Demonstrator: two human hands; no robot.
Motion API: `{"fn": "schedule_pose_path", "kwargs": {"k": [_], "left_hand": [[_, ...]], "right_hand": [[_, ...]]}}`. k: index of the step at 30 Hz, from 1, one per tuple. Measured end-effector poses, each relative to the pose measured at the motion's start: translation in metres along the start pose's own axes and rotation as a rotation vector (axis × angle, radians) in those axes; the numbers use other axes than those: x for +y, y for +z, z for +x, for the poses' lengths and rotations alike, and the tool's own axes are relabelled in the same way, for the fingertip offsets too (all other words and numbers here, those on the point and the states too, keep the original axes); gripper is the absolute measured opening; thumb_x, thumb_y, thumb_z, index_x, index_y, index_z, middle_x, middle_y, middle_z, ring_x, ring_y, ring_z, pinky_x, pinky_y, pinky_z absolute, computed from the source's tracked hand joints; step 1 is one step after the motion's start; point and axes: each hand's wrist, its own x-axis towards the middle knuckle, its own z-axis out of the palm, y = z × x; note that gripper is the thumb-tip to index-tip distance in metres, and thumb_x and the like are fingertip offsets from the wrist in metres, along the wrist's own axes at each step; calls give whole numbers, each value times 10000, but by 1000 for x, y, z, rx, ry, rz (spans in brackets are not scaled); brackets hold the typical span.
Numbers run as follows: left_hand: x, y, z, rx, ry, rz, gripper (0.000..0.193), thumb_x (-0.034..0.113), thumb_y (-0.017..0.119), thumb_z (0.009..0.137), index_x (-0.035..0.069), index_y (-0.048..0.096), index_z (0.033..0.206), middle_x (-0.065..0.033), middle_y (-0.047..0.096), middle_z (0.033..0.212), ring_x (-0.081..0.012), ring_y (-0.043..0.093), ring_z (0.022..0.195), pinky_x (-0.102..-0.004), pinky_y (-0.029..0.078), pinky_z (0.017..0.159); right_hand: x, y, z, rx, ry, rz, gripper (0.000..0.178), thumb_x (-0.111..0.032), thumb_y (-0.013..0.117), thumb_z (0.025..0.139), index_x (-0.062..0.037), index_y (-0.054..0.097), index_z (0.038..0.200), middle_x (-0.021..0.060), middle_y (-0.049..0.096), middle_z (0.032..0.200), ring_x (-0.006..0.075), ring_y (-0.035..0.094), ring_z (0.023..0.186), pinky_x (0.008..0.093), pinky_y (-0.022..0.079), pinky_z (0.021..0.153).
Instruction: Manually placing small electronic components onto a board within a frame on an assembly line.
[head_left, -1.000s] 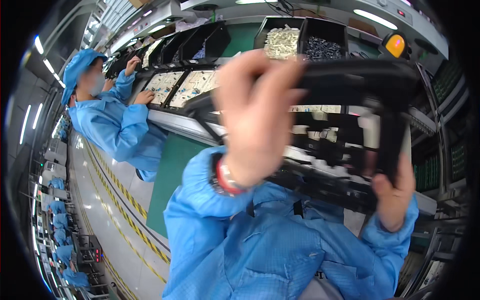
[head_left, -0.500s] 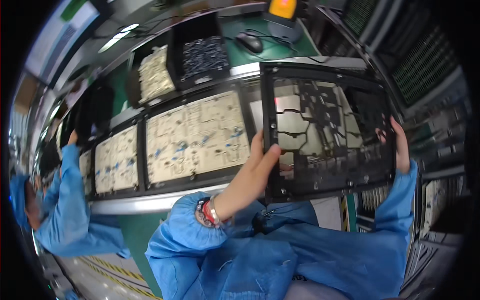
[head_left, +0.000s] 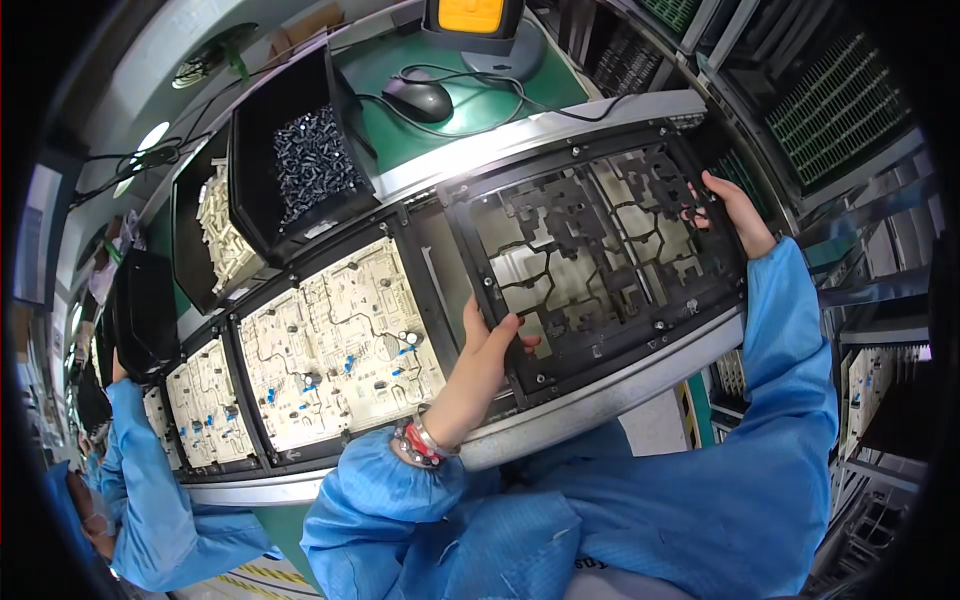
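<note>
Between my two hands is a black rectangular frame [head_left: 625, 345], a fixture with irregular cutouts and small screws round its border. My left hand [head_left: 488, 362] grips its left side, thumb on top and fingertips showing through a cutout. At the far right corner my right hand [head_left: 738, 212] holds the other side, some fingers visible through the openings. The frame lies over the metal rails of the line; whether it rests on them I cannot tell. Just left of it, a cream circuit board [head_left: 335, 340] with blue and dark components sits in another black frame.
Behind the line stand a black bin of dark small parts [head_left: 315, 165] and a bin of cream parts [head_left: 222, 235]. A mouse [head_left: 418, 97] and a yellow-screened device [head_left: 470, 15] are on the green bench. At left, a co-worker's blue sleeve [head_left: 150, 440] reaches in. Racks [head_left: 840, 95] line the right.
The black frame has gone from raised and tilted toward me to lower and flatter over the rails, both hands still on it. My view has shifted too.
</note>
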Motion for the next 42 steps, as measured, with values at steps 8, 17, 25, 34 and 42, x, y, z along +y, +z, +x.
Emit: {"fn": "schedule_pose_path", "kwargs": {"k": [8, 17, 25, 34, 42], "left_hand": [[0, 3, -10, 118, 532, 874, 801, 115, 540, 840, -35, 3, 1415, -257, 68, 1471, -336, 83, 1375, -396, 103, 1103], [15, 2, -38, -32, 572, 1748, 507, 148, 462, 879, 1, 333, 1347, -153, 332, 1406, -418, 176, 1338, -547, 111, 1063], [-4, 7, -38, 60, 609, 1785, 559, 186, 462, 896, 17, 260, 1389, -158, 310, 1422, -368, 182, 1347, -486, 117, 1086], [-8, -9, -38, 49, 682, 1808, 582, 210, 469, 899, 12, 238, 1396, -174, 289, 1428, -398, 173, 1344, -527, 126, 1069], [-4, -9, -44, 64, 663, 1829, 575, 232, 470, 900, 9, 264, 1387, -196, 273, 1432, -374, 166, 1355, -515, 131, 1069]], "right_hand": [[13, -2, 20, -12, 3, -14, 388, -396, 497, 920, -33, 550, 1046, 58, 610, 939, 232, 652, 754, 299, 535, 626], [10, -11, -143, 356, -935, -140, 487, -359, 378, 967, 38, 465, 1235, 156, 593, 1106, 229, 591, 982, 329, 471, 847], [136, -160, -324, 1334, -677, 594, 384, -262, 375, 954, 57, 383, 1168, 249, 599, 1072, 224, 620, 817, 263, 493, 648], [181, -248, -336, 1244, -884, 790, 142, -176, 535, 917, -38, 508, 901, 37, 542, 682, 79, 509, 562, 156, 381, 459], [207, -38, -358, 1279, -863, 731, 266, -189, 484, 938, -164, 448, 676, -69, 267, 431, 47, 237, 383, 235, 178, 382]]}}
